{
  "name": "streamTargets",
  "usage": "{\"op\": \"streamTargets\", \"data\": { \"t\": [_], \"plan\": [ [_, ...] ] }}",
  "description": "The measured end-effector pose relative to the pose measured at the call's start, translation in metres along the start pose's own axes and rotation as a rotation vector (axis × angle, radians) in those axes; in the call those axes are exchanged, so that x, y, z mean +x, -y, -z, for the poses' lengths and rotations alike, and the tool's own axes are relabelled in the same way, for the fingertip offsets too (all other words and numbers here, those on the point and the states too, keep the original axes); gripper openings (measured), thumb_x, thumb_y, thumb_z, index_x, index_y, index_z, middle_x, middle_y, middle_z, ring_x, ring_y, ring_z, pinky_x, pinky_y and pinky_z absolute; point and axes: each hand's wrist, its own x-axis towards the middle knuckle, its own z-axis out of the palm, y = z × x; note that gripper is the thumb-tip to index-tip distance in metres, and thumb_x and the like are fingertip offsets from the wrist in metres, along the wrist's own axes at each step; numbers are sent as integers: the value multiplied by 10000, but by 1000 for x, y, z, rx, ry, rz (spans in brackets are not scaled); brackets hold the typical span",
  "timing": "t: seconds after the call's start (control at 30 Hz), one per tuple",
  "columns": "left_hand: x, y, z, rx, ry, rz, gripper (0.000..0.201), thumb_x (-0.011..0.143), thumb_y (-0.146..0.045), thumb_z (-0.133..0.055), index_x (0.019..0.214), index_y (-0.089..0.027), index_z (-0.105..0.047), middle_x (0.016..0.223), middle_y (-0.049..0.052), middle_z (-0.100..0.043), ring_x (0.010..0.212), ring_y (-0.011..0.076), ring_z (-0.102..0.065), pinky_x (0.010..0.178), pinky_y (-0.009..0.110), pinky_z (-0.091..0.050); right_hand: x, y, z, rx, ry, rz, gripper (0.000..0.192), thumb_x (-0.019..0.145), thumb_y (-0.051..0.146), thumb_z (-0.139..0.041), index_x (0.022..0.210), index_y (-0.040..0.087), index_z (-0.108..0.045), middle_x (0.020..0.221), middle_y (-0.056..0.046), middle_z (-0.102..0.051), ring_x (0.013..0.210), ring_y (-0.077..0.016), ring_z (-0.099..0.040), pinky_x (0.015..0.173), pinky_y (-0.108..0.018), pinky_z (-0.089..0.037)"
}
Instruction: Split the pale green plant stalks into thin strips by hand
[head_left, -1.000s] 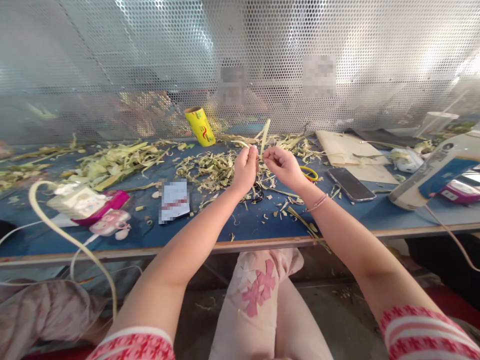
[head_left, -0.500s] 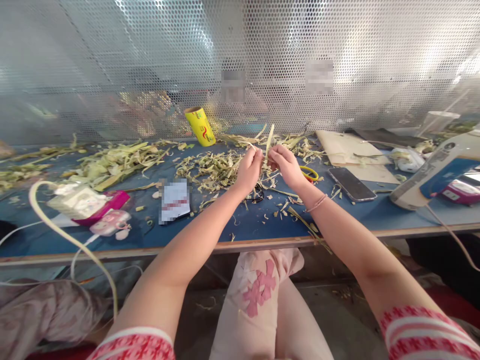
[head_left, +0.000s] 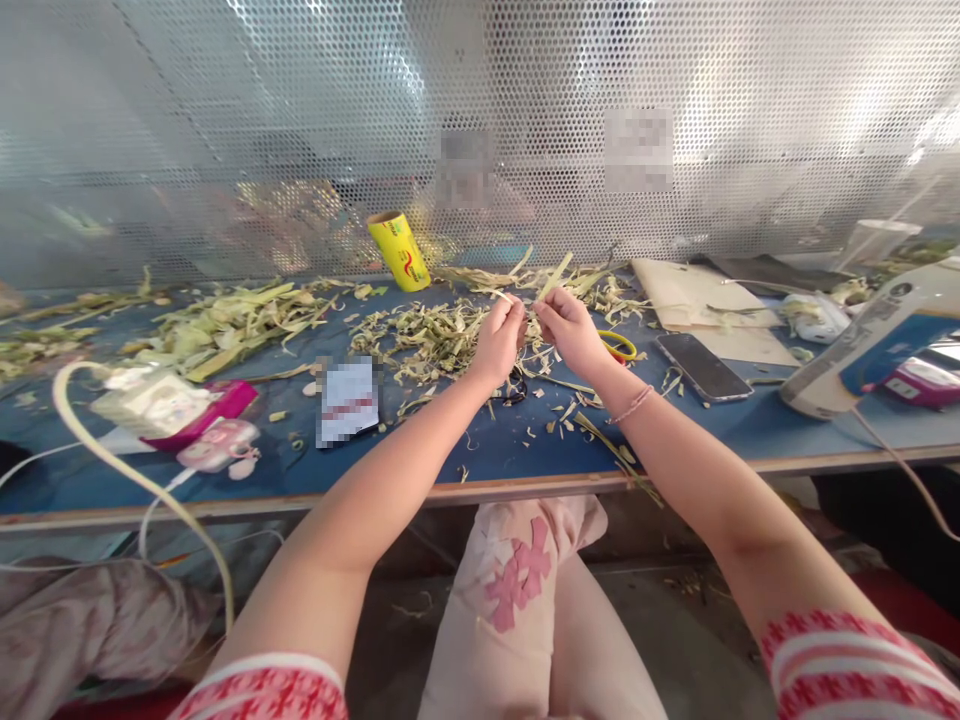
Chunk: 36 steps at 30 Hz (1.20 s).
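My right hand pinches a pale green strip of dried leaf, which sticks up past the fingertips and leans right. Close beside it, my left hand is closed, with the thin end of a pale strip poking out at the top. Whether both ends belong to one piece, I cannot tell. Below and behind the hands lies a loose heap of curled leaf scraps. Yellow-handled scissors, it seems, show one loop just right of my right wrist.
Left on the blue table are a leaf pile, a tissue pack and a phone. A yellow tube leans at the perforated screen. On the right are another phone, cardboard and a large bottle.
The strip in my right hand has tipped from nearly upright to leaning right. My right hand has turned slightly; my left hand is almost still.
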Motion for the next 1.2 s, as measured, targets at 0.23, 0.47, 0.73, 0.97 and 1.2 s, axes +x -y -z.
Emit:
{"op": "streamTargets", "data": {
  "t": [0.23,0.47,0.73,0.97,1.2],
  "plan": [
    [0,5,-4,-26,-76,-28,401,832,-544,-559,701,-215,-372,522,-71,-280,433,60,-278,459,232,-196,0,-3,0,-3,28,42,296,867,398,-555,715,225,-369,521,83,-313,462,-63,-273,447,-223,-234],
    [1,6,-4,-75,-99,-15,370,847,-488,-576,702,-211,-377,529,-68,-320,438,57,-292,451,220,-202,1,-3,-2,-7,12,50,296,865,386,-557,706,225,-364,516,82,-321,460,-63,-274,452,-224,-239],
    [7,3,7,-5,54,59,144,758,-180,-599,671,-178,-484,503,-70,-346,431,45,-314,442,205,-211,0,-2,1,28,-34,26,326,855,433,-552,718,236,-332,545,88,-315,446,-57,-254,444,-235,-227],
    [0,0,-2,-87,8,70,154,717,-148,-601,611,-170,-493,458,-88,-279,400,30,-252,432,203,-190,1,-1,1,43,-61,9,286,861,404,-555,735,229,-367,548,82,-326,458,-58,-277,443,-230,-234],
    [-3,-9,-7,-140,7,111,170,763,-143,-595,624,-165,-500,479,-90,-253,409,25,-234,425,196,-195,2,-2,1,64,-62,6,292,863,416,-561,734,227,-381,544,83,-312,454,-57,-262,438,-228,-234]
  ]
}}
